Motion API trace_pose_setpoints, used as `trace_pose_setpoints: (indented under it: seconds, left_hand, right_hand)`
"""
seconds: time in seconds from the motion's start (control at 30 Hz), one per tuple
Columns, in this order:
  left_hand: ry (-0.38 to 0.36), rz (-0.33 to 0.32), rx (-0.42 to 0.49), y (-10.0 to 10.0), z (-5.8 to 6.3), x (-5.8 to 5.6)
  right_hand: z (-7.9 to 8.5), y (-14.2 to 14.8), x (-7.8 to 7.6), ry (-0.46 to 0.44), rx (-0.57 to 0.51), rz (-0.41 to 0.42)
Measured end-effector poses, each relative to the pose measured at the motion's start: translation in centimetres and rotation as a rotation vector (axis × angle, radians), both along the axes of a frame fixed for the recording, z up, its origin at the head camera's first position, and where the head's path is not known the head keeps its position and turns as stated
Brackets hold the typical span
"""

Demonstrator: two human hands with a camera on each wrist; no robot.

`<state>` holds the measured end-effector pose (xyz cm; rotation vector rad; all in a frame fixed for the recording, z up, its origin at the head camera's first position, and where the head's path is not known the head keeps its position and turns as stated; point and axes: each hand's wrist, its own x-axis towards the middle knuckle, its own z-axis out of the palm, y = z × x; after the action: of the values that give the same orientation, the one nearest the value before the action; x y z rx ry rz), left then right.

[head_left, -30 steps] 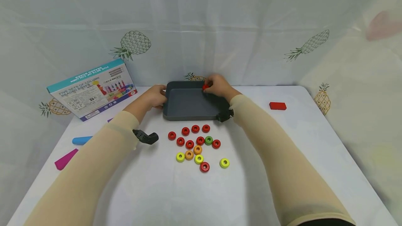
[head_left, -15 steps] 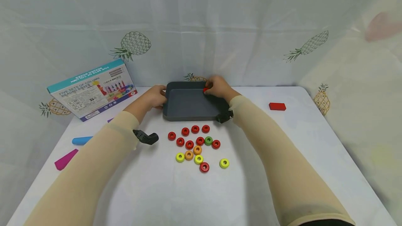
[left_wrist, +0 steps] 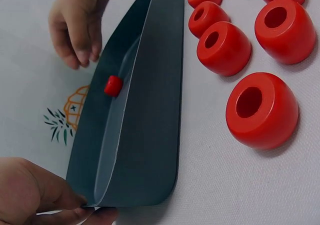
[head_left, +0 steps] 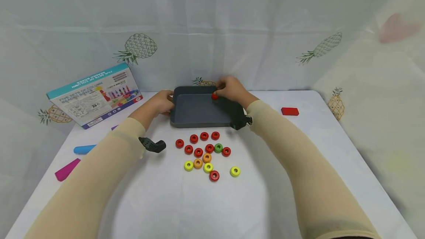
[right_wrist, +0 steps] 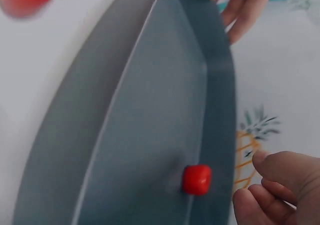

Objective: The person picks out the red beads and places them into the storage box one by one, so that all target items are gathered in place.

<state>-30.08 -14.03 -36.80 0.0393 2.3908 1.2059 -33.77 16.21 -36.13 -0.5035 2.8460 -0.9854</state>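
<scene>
Red bead (head_left: 214,96) in a grey tray (head_left: 196,110), just beside a right hand (head_left: 230,88) that clasps nothing

Head view: The right hand hangs at the tray's far side; the bead lies just left of it and nearer the person, against the far wall inside. The left hand (head_left: 161,102), farther from the bead, grips the tray's left end. The tray's long axis runs between both hands. Loose beads (head_left: 198,155), red, orange, yellow and green, lie on the white table (head_left: 166,202), nearer the person than either hand.

Left wrist view: Left thumb and fingers pinch the tray's smooth, matte corner. The bead is a glossy, rounded barrel; its hole is hidden, so its axis cannot be told. The table covering shows a fine weave.

Right wrist view: Right thumb and fingers curve loosely, apart from the bead, which appears just across the far wall.
</scene>
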Motion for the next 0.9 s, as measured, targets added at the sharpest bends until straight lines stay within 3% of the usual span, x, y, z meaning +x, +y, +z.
trace_pose_setpoints:
  seconds: [0.37, 0.6, 0.9]
  left_hand:
    - [-0.008, -0.001, -0.003, 0.2, 0.4, 0.1]
    - [-0.014, 0.000, 0.008, 0.1, 0.3, 0.1]
    - [-0.008, 0.001, -0.009, 0.1, 0.2, -0.1]
  right_hand:
    - [2.7, 0.9, 4.1, 0.014, -0.123, 0.015]
    - [4.0, -0.1, 7.2, 0.014, -0.213, 0.074]
    - [3.5, -0.1, 11.4, -0.024, -0.216, 0.129]
